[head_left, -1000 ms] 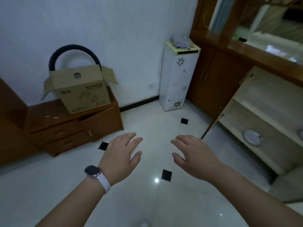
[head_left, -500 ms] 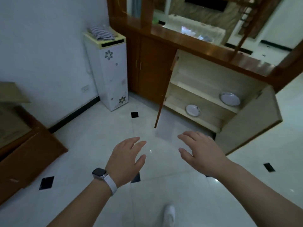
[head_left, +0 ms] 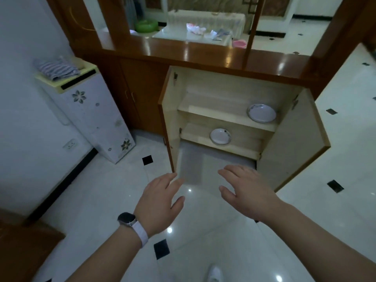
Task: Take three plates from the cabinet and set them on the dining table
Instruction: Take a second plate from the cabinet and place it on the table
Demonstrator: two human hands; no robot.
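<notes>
Both your left hand and right hand hang spread and empty before the open cabinet, one plate at the upper shelf's right end, another below, so a hurried one-handed grab could tip either off the shelf edge.

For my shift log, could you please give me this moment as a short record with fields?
Cabinet: both doors open, two shelves showing
Upper shelf: one plate, at the right
Lower shelf: one plate, left of centre
Third plate: none in view
Left hand: empty, fingers spread, over the floor in front of the cabinet
Right hand: empty, fingers spread, beside the left hand
Left wrist: watch with white band
Progress: no plate taken yet
</notes>
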